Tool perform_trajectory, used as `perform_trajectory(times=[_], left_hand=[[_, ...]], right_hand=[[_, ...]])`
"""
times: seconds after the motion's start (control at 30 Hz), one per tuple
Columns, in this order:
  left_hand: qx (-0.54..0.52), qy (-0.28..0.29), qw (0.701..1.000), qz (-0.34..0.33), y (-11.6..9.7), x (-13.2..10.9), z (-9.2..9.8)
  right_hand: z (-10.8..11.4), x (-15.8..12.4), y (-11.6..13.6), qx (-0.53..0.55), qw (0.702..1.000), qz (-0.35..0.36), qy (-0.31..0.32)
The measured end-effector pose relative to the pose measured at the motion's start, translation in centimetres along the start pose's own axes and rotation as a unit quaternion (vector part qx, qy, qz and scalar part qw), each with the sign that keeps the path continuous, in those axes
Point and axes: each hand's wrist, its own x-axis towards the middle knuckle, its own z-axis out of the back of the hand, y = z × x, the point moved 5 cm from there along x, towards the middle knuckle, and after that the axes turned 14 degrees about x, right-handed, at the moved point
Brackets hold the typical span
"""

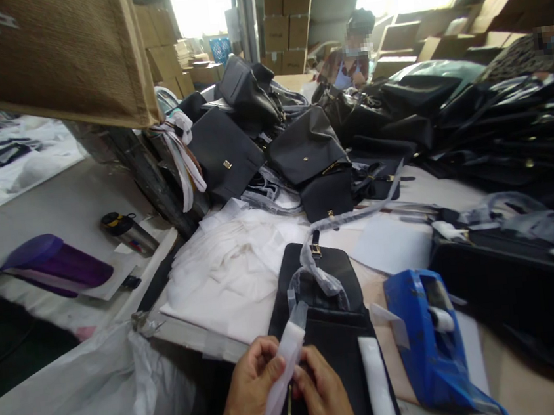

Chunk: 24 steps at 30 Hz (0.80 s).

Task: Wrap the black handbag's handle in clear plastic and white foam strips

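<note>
Left hand [253, 385] and right hand [324, 387] are handling a white strip [286, 365] over a black bag [337, 336]

At the bottom centre of the frame, the left hand is pinching the white strip between thumb and fingers. The right hand is touching the strip's right edge with bent fingers; whether they are gripping it, I cannot tell. The strip is slanting up to the right, its top end meeting clear plastic [299, 314]. Beneath both hands, the black bag is lying on a table [430, 185], reaching from the centre of the frame to the bottom edge. A plastic-wrapped strap [307, 257] is looping across its upper part, by a gold buckle [315, 250], and a second strip [377, 382] is lying along its right side.

At the lower right, just beside the bag, a blue tape dispenser [409, 325] is resting. White sheets [228, 265] are spreading in a pile to the bag's left. More black bags [303, 148] are filling the upper middle, while a purple container [60, 263] and a metal bottle [134, 236] are resting at the left.
</note>
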Motion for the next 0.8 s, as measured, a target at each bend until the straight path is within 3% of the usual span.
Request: perform_trajectory(times=[0.13, 0.27, 0.47, 0.63, 0.8], left_hand=[[0.056, -0.014, 0.998, -0.027, 0.1, 0.0, 0.1], [0.089, -0.008, 0.996, -0.003, -0.1, -0.1, 0.2], [0.154, 0.031, 0.988, 0.004, -1.5, 0.1, 0.1], [0.103, 0.064, 0.991, 0.050, -1.2, 0.0, -0.3], [0.066, 0.088, 0.992, 0.056, -1.1, -0.2, -0.9]], right_hand=[[-0.1, 0.0, 0.0, -0.009, 1.000, 0.007, 0.002], [0.0, -0.1, 0.2, -0.018, 1.000, 0.015, 0.007], [-0.2, -0.1, -0.1, -0.036, 0.999, 0.009, 0.013], [-0.1, -0.3, -0.3, -0.030, 0.999, 0.017, 0.003], [0.3, -0.3, -0.6, -0.021, 0.999, 0.028, 0.023]])
